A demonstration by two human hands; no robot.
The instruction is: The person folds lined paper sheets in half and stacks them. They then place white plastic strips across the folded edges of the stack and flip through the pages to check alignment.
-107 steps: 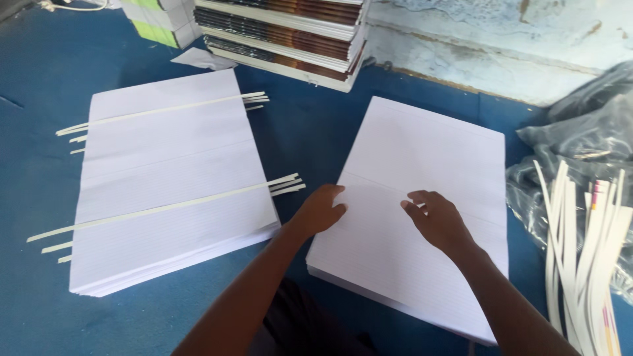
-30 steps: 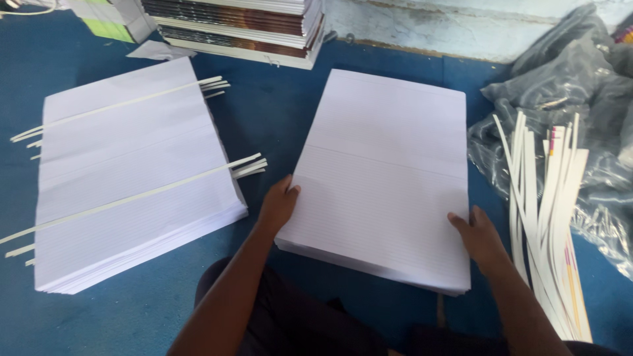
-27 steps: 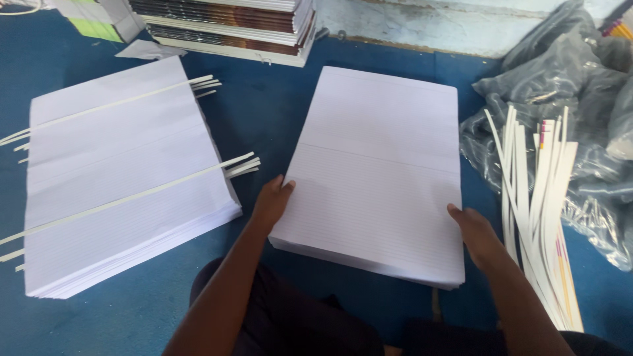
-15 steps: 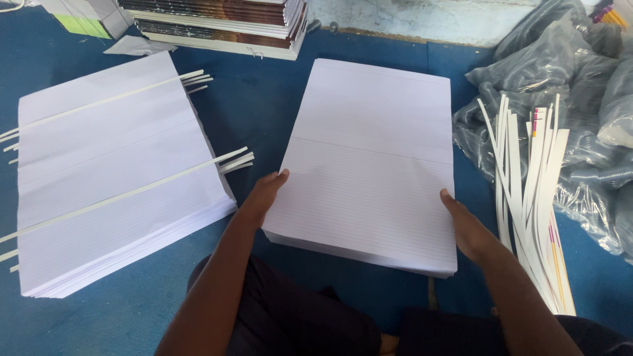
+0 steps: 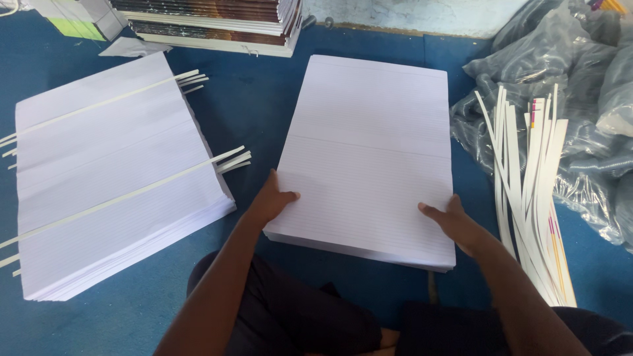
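Observation:
A thick stack of white ruled paper sheets (image 5: 369, 145) lies on the blue floor in front of me. My left hand (image 5: 271, 198) grips the stack's near left corner, thumb on top. At the near right corner my right hand (image 5: 452, 221) grips the edge the same way. To the left lies a second paper stack (image 5: 105, 165) with long white paper strips (image 5: 132, 191) laid across it between the sheets.
A bundle of loose white strips (image 5: 531, 178) lies at the right beside crumpled clear plastic bags (image 5: 587, 99). A pile of bound books (image 5: 211, 20) stands at the back. My dark-clothed legs (image 5: 297, 316) sit below the stack.
My hands moved from the top of the sheets to the near corners of the stack and took hold of its edges. The view shifted slightly.

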